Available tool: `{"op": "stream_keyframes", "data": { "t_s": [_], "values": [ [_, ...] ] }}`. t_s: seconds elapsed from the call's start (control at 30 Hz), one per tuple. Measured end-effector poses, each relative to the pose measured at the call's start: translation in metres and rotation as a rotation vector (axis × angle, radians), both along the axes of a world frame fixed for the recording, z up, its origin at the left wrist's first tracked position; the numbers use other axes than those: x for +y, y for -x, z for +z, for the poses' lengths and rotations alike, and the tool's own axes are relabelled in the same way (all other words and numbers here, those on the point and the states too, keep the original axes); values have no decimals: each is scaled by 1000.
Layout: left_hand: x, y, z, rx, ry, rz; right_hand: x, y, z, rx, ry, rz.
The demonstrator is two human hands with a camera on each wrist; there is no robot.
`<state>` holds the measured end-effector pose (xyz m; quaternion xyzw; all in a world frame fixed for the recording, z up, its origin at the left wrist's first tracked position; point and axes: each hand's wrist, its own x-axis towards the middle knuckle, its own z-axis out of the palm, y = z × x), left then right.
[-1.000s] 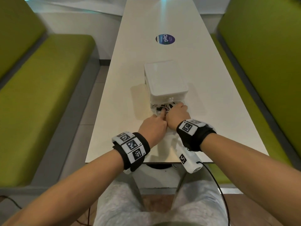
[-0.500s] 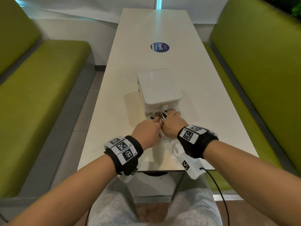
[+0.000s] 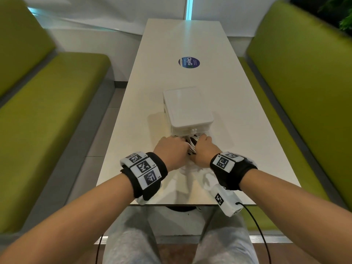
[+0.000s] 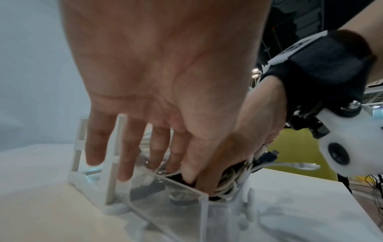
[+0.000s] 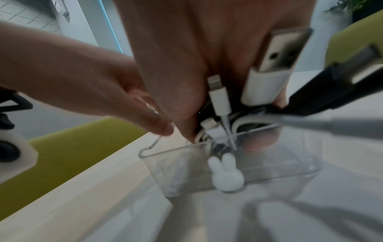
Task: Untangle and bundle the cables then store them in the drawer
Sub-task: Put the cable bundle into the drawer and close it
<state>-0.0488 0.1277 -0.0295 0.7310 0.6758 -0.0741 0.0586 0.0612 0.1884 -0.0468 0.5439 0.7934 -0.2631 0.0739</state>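
Green benches flank a white table [image 3: 247, 115]; the right hand [image 3: 204, 149] clutches the bundled cables [image 5: 219, 104] into the open clear drawer [image 5: 176, 167], the left hand [image 3: 169, 149], fingers spread, steadying its rim.

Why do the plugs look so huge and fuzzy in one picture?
In the right wrist view the USB plug sits right against the very wide lens, so it looks huge and soft, and the black plug beside it smears; in the left wrist view the left hand is blurred too; the head view is sharper, with curved benches.
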Motion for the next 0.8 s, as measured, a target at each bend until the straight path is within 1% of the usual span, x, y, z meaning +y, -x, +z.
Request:
{"op": "stream_keyframes", "data": {
  "t_s": [0.07, 0.2, 0.23, 0.3, 0.37, 0.43, 0.53, 0.7, 0.8],
  "values": [
    [-3, 2, -3, 14, -55, 8, 0, 1, -1, -10, -15, -15],
    [-3, 14, -12, -94, 87, 19, -1, 0, -1, -5, -4, -18],
    [-2, 16, -12, -138, 94, 14, -1, -1, 0, -5, -3, -17],
    [-4, 21, -9, -193, 21, -14, -1, -1, 0, 0, 4, -20],
    [-10, 25, -5, -164, -99, -74, -2, -1, 0, 8, 13, -19],
    [-18, 23, -6, -157, -133, -127, -1, 0, -1, 8, 13, -27],
    [-19, 7, -8, -192, -101, -186, -1, 1, -2, 14, 35, -64],
    [-8, -7, -5, -306, -34, -102, 0, 2, -3, 30, 49, -81],
    [-4, -10, -9, -372, -9, -101, 0, 2, -5, 42, 53, -72]
  ]
}}
